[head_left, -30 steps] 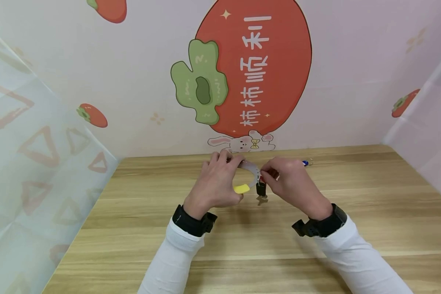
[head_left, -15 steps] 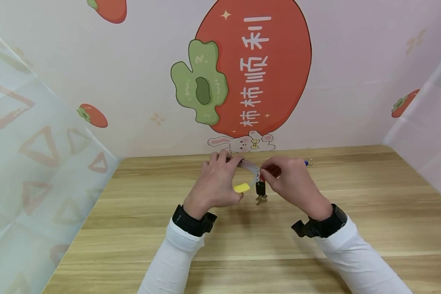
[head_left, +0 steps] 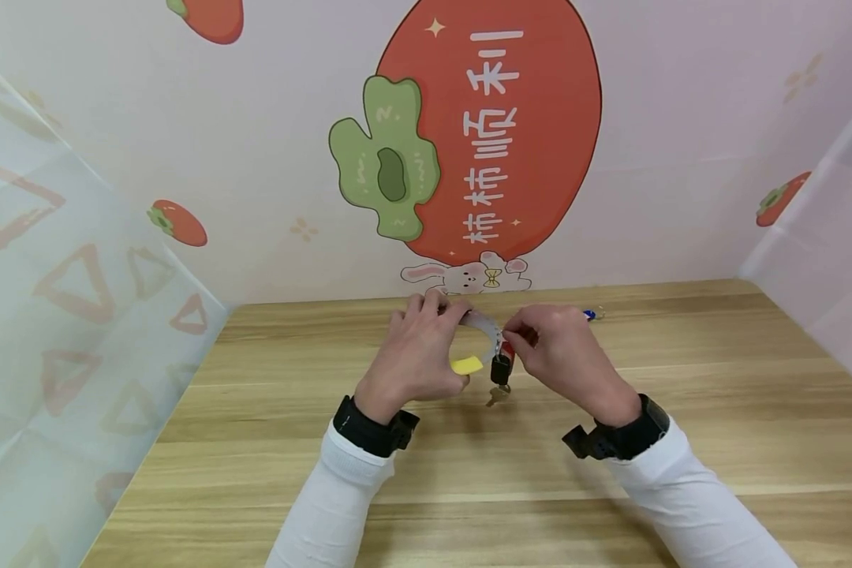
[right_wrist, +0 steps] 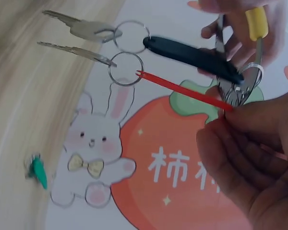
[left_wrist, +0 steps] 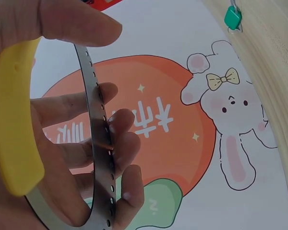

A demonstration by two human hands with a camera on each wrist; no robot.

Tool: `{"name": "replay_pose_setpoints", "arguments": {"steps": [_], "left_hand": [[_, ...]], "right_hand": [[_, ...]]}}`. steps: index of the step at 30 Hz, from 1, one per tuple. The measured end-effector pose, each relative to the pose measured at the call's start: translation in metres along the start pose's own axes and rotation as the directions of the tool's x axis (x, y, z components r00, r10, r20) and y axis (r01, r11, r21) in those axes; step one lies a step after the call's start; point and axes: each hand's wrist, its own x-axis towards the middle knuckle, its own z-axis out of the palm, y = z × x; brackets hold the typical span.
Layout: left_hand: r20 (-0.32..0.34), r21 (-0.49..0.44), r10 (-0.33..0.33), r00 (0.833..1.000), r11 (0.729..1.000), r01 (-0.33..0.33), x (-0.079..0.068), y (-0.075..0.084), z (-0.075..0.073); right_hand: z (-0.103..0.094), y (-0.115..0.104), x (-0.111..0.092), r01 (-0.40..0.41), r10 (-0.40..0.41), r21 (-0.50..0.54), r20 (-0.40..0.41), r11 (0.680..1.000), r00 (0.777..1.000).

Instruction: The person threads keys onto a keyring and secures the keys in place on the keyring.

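Where the white sleeves end: both wrists come together over the middle of the wooden tabletop, towards its back edge.
Left hand: fingers and thumb curled round a looped grey metal band with small punched holes and a curved yellow grip, holding it up off the tabletop.
Right hand: thumb and forefinger pinch the end of a narrow red tag, close against the metal band.
Black tag: a slim dark tag with a silver key hangs by the silver loops; it looks to be on the band.
Red tag: it bears a second silver key; fingers hide its fastening, so I cannot tell whether it is joined. That seems the step in hand, probably unfinished.
Apart from the band: a small blue tag near the tabletop's back edge, right of centre; the wrist views show a small green tag, perhaps the same one. Probably not dealt with.
Backdrop: a white printed sheet behind the back edge.
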Motion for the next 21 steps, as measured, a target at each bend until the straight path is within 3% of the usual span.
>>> {"name": "replay_pose_setpoints", "arguments": {"steps": [4,6,10,13,17,21], "left_hand": [[0.015,0.017,0.000,1.000,1.000,-0.001,0.0004,0.0008,0.0003],[0.014,0.023,-0.001,1.000,1.000,0.000,0.0005,0.0010,0.0006],[-0.010,0.029,-0.007,1.000,1.000,0.008,0.0008,0.0008,0.0016],[-0.034,0.042,-0.013,0.999,0.999,0.014,0.0014,0.0011,0.0024],[-0.080,0.062,-0.012,0.997,0.998,0.017,0.0020,0.0015,0.0038],[-0.130,0.069,-0.009,0.991,0.997,0.018,0.0024,0.0023,0.0045]], "right_hand": [[-0.0006,0.0016,-0.0003,0.109,-0.105,-0.080,0.045,0.991,0.993],[-0.0010,0.0018,0.0003,0.111,-0.107,-0.083,0.057,0.990,0.993],[-0.0005,0.0012,0.0018,-0.022,0.022,-0.008,0.048,1.000,0.999],[0.0004,0.0001,0.0021,-0.147,0.146,0.054,0.027,0.988,0.989],[0.0015,-0.0012,0.0021,-0.270,0.272,0.141,0.007,0.952,0.962],[0.0023,-0.0022,0.0031,-0.371,0.380,0.258,0.015,0.892,0.925]]}}
